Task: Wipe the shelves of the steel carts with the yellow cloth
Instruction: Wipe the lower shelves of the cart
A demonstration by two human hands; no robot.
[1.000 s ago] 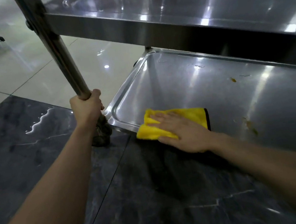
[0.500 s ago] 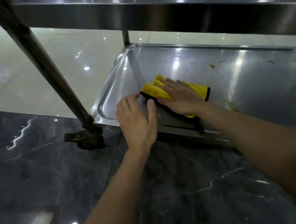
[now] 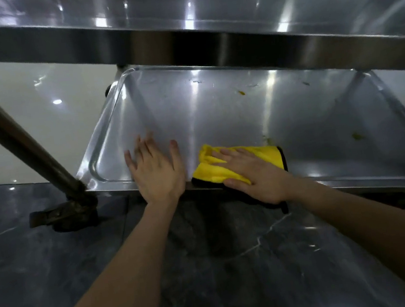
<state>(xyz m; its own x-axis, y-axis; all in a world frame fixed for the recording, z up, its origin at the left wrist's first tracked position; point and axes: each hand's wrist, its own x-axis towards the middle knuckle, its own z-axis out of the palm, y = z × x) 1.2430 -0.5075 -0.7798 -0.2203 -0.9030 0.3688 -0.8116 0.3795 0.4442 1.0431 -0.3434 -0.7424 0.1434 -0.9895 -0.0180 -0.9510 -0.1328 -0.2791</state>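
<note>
The steel cart's bottom shelf (image 3: 229, 113) is a shallow tray with a raised rim. A folded yellow cloth (image 3: 214, 171) with a black edge lies on its near edge. My right hand (image 3: 253, 172) presses flat on the cloth, fingers pointing left. My left hand (image 3: 156, 174) rests flat and spread on the bare shelf just left of the cloth, holding nothing. Small yellow-brown stains (image 3: 241, 93) dot the shelf farther back and to the right.
The cart's upper shelf (image 3: 207, 39) overhangs the bottom one closely. A slanted steel leg (image 3: 14, 142) ends in a dark caster (image 3: 73, 214) at the left. Dark marble floor (image 3: 236, 264) lies under my arms, pale tiles (image 3: 36, 110) beyond the cart.
My left hand let go of the cart leg and came down flat on the shelf. The cloth under my right hand slid back to the near edge, further right.
</note>
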